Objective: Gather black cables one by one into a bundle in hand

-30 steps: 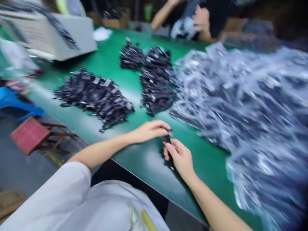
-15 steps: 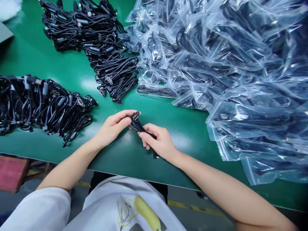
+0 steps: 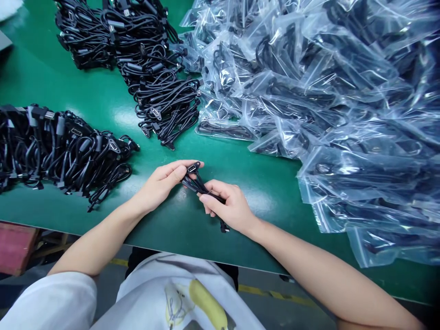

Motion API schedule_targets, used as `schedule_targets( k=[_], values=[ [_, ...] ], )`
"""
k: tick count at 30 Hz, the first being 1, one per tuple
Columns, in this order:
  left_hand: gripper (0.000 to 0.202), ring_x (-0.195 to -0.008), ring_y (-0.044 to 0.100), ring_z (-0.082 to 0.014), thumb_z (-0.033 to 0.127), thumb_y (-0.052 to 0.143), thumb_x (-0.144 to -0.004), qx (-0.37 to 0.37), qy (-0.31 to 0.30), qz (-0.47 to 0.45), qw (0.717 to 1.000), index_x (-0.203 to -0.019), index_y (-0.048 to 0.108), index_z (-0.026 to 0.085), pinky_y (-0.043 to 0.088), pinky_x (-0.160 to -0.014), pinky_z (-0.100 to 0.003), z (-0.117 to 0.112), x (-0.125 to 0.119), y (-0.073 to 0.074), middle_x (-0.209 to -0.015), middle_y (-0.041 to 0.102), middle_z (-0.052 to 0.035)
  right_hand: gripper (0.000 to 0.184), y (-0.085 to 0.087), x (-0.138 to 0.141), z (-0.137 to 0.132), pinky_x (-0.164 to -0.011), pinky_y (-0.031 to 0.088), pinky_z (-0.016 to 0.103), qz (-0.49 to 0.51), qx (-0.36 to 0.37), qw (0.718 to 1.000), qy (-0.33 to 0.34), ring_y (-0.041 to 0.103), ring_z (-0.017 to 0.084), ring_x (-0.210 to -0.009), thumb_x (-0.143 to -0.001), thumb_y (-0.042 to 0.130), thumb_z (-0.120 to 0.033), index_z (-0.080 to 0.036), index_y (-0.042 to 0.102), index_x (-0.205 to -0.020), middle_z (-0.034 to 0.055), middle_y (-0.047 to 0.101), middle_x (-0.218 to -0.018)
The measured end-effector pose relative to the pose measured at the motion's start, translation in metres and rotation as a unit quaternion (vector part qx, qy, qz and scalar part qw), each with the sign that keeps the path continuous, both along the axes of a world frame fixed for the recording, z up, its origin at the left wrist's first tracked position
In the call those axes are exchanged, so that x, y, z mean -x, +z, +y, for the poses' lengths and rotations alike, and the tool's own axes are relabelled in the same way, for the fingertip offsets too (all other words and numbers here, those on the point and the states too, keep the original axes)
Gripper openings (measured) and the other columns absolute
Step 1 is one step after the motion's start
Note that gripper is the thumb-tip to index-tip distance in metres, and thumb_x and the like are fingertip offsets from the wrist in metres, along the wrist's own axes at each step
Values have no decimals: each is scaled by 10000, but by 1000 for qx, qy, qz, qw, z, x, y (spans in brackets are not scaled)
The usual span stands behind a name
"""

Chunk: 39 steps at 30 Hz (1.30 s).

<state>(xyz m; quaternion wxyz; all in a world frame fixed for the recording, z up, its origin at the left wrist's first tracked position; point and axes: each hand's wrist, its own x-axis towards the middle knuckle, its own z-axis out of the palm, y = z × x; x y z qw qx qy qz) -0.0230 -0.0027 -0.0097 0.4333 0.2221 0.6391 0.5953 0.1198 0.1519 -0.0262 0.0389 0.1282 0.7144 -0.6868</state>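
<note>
Head view: left hand and right hand are both pinching one bundled black cable just above the green table, between loose cable piles and bagged cables

The left hand pinches, thumb against fingertips, palm down, with the bare left forearm stretched forward. Just right of that pinch, the right hand curls closed, with the bare right forearm angled inward.
</note>
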Motion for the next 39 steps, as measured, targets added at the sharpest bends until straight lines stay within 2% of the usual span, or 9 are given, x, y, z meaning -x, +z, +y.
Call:
schedule_targets(
  k=[4,7,10,12,15,20,28,34,39],
  values=[
    [423,-999,657,-191,498,602,-949,-2,-2,9,1000,-1220,742,204,497,-897,-282,-1,0,0,-1141,753,-91,224,-1,0,2,-532,437,218,7,22,1000,7,540,88,-475,-902,596,-398,-196,579,-806,-41,609,-584],
    [446,-962,657,-182,513,613,-938,-20,20,-5,1000,-1217,729,186,504,-872,-288,2,-2,1,-1134,745,-97,309,-1,1,4,-548,448,221,20,83,996,16,557,90,-504,-958,528,-471,-183,610,-882,-21,646,-643],
    [465,-902,659,-151,531,683,-883,-61,61,-35,996,-1215,686,206,518,-805,-271,7,-6,1,-1150,717,-75,348,-2,0,5,-564,460,222,25,148,989,-11,581,93,-530,-978,506,-514,-183,615,-990,-25,652,-674],
    [438,-821,654,-122,485,790,-800,-72,65,-49,994,-1107,669,196,517,-761,-250,10,-9,-1,-1044,716,-42,339,-2,0,5,-563,460,221,26,164,986,-25,579,91,-522,-974,525,-520,-190,600,-998,-37,639,-660],
    [387,-705,624,-102,403,871,-715,-55,49,-55,996,-885,616,167,498,-700,-233,14,-12,-2,-808,690,3,338,-1,0,3,-565,468,226,26,145,989,-18,581,94,-518,-973,530,-529,-196,589,-979,-40,637,-649],
    [371,-659,607,-115,395,875,-678,-13,78,-36,996,-766,596,166,474,-701,-255,15,-12,1,-690,670,17,328,-1,1,2,-556,473,219,23,115,993,-20,583,89,-509,-993,496,-505,-191,591,-974,-42,632,-640],
    [334,-790,624,-135,342,894,-668,-24,92,-97,991,-868,708,149,466,-830,-283,12,-9,0,-841,718,-18,377,-1,3,4,-502,472,212,-2,142,990,-24,602,94,-466,-985,497,-548,-182,589,-982,-43,641,-619],
    [367,-703,617,-101,385,898,-681,-46,75,-146,985,-830,652,157,479,-727,-245,15,-12,3,-761,686,9,381,-2,2,3,-498,472,210,-3,125,992,-23,599,93,-460,-976,507,-566,-191,572,-970,-46,646,-614],
    [406,-676,632,-102,357,895,-693,-37,101,-123,987,-894,610,150,499,-697,-245,14,-10,0,-739,686,5,358,-2,3,3,-540,493,216,5,167,986,-15,614,94,-499,-961,550,-552,-195,570,-984,-40,668,-648]
  ],
)
